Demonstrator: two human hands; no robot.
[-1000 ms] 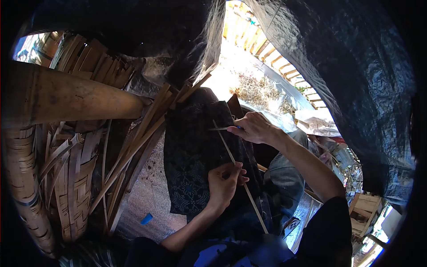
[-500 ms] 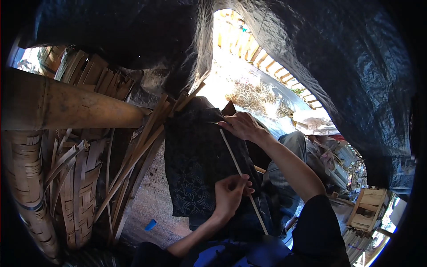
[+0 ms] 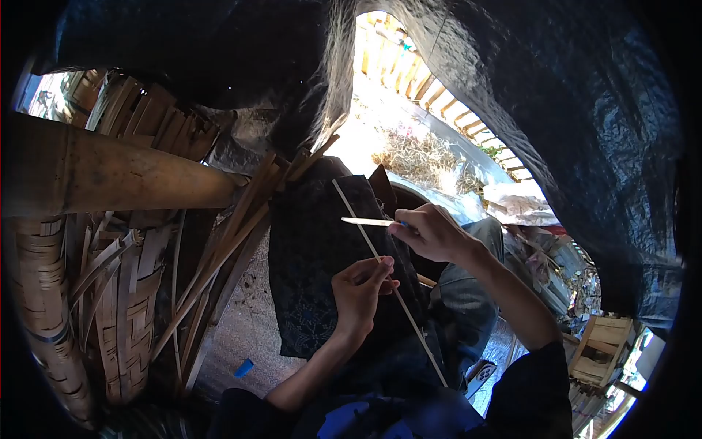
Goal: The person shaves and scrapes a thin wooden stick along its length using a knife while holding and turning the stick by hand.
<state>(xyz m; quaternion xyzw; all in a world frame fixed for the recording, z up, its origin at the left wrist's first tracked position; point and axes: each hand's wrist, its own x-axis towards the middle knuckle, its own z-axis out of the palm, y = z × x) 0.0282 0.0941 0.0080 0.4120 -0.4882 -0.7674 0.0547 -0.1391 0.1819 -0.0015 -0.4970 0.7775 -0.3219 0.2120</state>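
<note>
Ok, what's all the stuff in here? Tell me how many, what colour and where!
Patterned cloth: one, dark, middle
Thin stick: one, pale, slanting across the cloth
Knife: one, bright blade, crossing the stick in this view
Bamboo pole: one thick, yellow-brown, left
Wood strips: many, brown, left of the cloth
Blue scrap: one, blue, lower left
Plastic sheet: count unclear, dark, top and right
Dry straw: one patch, yellowish, upper middle
Crate: one, tan, lower right
Left hand: one, dark sleeve, fingers pinching the stick
Right hand: one, dark sleeve, fingers gripping the knife
</note>
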